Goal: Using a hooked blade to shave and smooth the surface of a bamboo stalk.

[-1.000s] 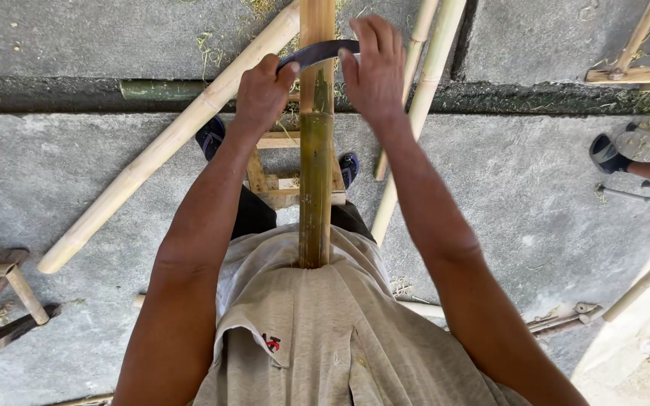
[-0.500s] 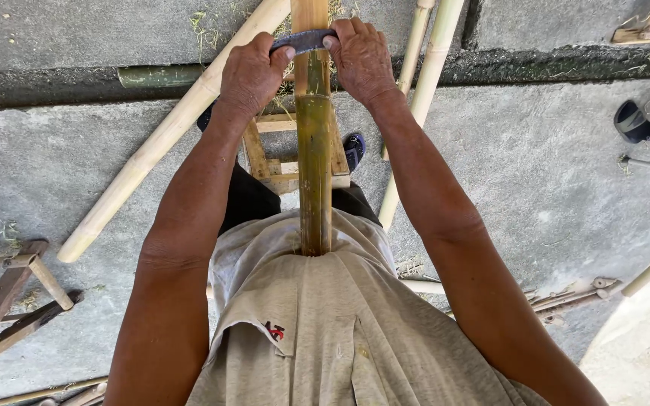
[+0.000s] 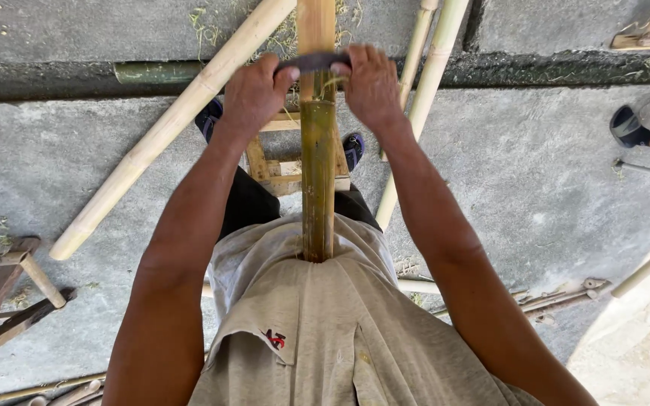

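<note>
Bamboo: a greenish-brown upright pole [image 3: 317,173], its upper part pale and scraped, is braced against the torso. A dark curved metal blade [image 3: 314,62] is laid across it, gripped by the closed left hand [image 3: 253,94] and closed right hand [image 3: 372,84].

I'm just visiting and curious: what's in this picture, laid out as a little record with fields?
Left hand: left hand grips one end of a dark curved blade
Right hand: right hand grips the blade's other end
Blade: lies across a bamboo pole
Bamboo pole: runs from the person's shirt outward, between both arms
Under the pole: a small wooden frame
Ground: grey concrete, with more bamboo poles lying on it
Far right: another person's sandalled foot
</note>
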